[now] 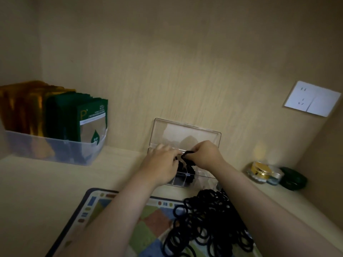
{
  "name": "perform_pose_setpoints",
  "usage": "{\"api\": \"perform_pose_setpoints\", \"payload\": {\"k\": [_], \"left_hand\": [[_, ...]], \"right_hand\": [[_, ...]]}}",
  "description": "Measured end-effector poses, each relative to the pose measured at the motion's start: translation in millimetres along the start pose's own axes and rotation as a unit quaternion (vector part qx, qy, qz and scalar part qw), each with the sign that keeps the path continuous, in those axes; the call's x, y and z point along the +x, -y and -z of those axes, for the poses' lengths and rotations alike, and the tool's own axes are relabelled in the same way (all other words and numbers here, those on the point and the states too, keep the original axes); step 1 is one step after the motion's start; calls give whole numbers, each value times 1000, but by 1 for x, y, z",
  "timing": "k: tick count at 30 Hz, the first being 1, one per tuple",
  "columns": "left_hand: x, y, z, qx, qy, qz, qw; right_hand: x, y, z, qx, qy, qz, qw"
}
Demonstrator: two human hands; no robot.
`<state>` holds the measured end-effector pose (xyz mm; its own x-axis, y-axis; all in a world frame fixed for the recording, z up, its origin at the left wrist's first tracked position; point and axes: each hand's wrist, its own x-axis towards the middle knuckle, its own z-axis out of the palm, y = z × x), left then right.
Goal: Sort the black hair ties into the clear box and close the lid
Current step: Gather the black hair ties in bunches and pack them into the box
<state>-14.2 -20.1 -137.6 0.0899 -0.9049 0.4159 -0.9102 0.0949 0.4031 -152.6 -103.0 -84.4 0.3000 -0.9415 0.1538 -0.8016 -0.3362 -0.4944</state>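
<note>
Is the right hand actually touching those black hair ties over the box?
Touching. The head view shows the right hand pinching a bunch of black hair ties above the clear box.

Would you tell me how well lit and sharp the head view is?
Head view: dim, warm light; the left hand and right hand shade the clear box, so the black hair ties inside merge into one dark mass; a pale glow marks the wall above the gold-lidded jar; print on the green packets is too soft to read.
</note>
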Motion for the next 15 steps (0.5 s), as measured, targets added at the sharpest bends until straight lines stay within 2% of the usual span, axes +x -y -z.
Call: {"api": "perform_pose_setpoints", "payload": {"k": [7, 11, 15], "left_hand": [[-1, -3, -2, 56, 46, -7, 997], [-3, -7, 2, 54, 69, -6, 996], [-3, -7, 4, 56, 76, -5, 996]], "right_hand": [[4, 9, -7, -229, 13, 12, 973], [8, 5, -8, -217, 66, 2, 974], [9, -2, 3, -167, 109, 33, 979]]}}
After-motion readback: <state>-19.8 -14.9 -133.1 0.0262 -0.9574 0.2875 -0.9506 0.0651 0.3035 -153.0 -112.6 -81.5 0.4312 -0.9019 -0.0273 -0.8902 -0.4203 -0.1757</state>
